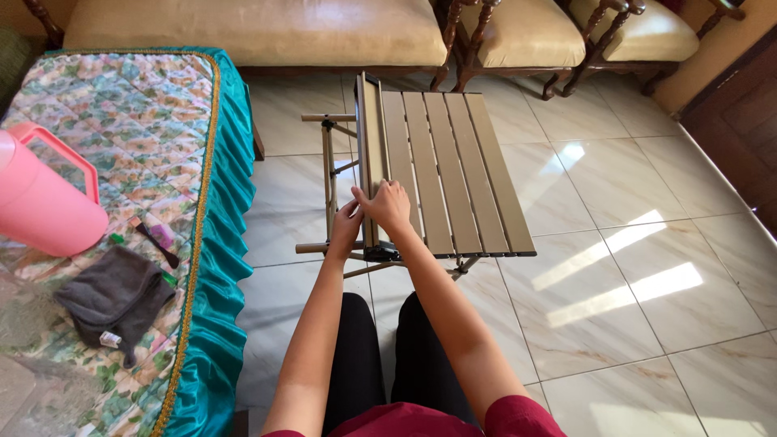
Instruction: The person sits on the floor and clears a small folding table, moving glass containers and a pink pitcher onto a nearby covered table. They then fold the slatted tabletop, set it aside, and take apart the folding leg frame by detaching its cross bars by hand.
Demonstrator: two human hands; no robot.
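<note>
pink jug (36, 194) | grey pouch (113, 299) | floral cloth (121, 113) | cushioned chairs (526, 32)

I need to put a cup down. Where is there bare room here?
The flat slats right of both hands are bare. So is the quilted cover behind the pink jug. It is crowded at the left hand and right hand on the folded slats, and around the grey pouch.

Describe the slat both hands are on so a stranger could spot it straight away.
Start at the small slatted table on the tiled floor in front of the sofa. At its left edge, one slat stands tipped up on edge. The left hand and right hand hold its near end; the other slats lie flat.
</note>
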